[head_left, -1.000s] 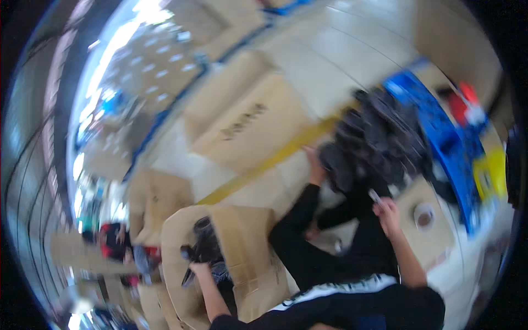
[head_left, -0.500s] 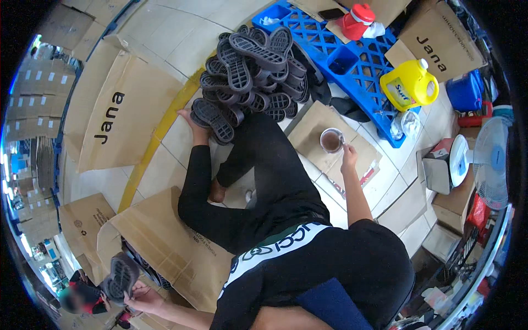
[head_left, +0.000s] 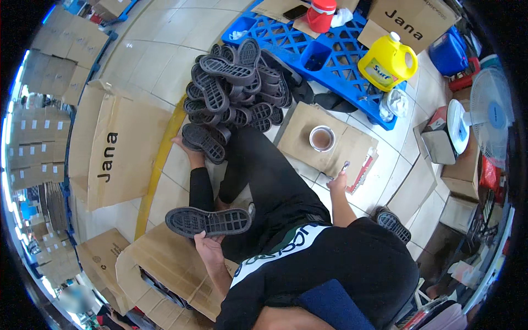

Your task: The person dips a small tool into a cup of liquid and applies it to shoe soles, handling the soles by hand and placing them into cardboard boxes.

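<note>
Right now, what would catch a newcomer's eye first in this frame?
First, the heap of black shoe soles on the tiled floor at upper centre, against the blue plastic pallet. Next, the single black sole held in the left hand at lower left, above an open cardboard box. The bright yellow jug on the pallet also stands out.

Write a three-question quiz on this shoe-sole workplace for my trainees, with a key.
1. True or false: the left hand holds a black shoe sole.
2. What colour is the pallet behind the pile of soles? A red, B blue, C green.
3. Fill in: the right hand, pinching a thin tool, is near the small cup, which stands on a sheet of ____.
Key: 1 true; 2 B; 3 cardboard.
</note>
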The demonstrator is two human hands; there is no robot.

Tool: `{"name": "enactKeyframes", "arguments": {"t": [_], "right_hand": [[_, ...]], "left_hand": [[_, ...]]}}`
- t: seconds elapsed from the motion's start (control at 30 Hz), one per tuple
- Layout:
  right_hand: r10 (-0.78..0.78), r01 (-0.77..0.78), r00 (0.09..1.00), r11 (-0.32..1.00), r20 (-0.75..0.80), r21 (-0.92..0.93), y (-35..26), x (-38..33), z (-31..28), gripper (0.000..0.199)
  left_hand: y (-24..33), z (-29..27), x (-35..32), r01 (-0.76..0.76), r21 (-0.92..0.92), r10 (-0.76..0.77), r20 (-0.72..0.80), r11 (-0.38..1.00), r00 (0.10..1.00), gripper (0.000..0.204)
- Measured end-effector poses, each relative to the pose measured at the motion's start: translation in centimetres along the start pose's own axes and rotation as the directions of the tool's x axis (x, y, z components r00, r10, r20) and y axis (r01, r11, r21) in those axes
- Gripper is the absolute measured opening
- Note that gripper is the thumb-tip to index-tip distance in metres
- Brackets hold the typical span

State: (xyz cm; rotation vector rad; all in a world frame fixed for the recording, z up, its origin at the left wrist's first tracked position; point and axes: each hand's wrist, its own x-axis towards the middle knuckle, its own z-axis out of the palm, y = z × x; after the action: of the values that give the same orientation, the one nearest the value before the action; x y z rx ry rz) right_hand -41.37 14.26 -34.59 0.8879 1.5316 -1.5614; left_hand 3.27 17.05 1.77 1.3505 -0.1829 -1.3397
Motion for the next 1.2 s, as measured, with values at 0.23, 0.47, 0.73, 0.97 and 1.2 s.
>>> {"name": "enactKeyframes", "arguments": {"t": [0.23,0.47,0.73,0.97,1.2], "right_hand": [[0.040,-0.042,0.999,0.997,0.032,0.057,0.8,-2.6,-0.3,0.037],[-0.104,0.096,0.992,0.990,0.073,0.104,3.8,0.0,1.1,0.023],[-0.140,0.112,0.883,0.990,0.447,0.088,3.9,1.9,3.4,0.024],[-0.077,0.119,0.922,0.989,0.380,-0.089,2.5,-0.5,4.3,0.017],[-0.532,0.809,0.587,0.384,0.610,-0.444,-5.4,-9.5,7.5,0.021]], "left_hand": [[0.5,1.2,0.9,0.017,0.104,-0.026,0.082,0.994,0.996,0.043],[0.3,0.9,0.7,0.025,0.120,-0.038,0.112,0.993,0.993,0.042],[-0.1,2.7,0.5,-0.006,0.153,-0.008,0.092,0.988,0.996,0.045],[-1.1,2.1,1.2,0.019,0.128,-0.039,0.157,0.992,0.987,0.046],[-2.0,3.2,0.8,-0.006,-0.087,0.018,0.132,0.996,0.991,0.049]]}}
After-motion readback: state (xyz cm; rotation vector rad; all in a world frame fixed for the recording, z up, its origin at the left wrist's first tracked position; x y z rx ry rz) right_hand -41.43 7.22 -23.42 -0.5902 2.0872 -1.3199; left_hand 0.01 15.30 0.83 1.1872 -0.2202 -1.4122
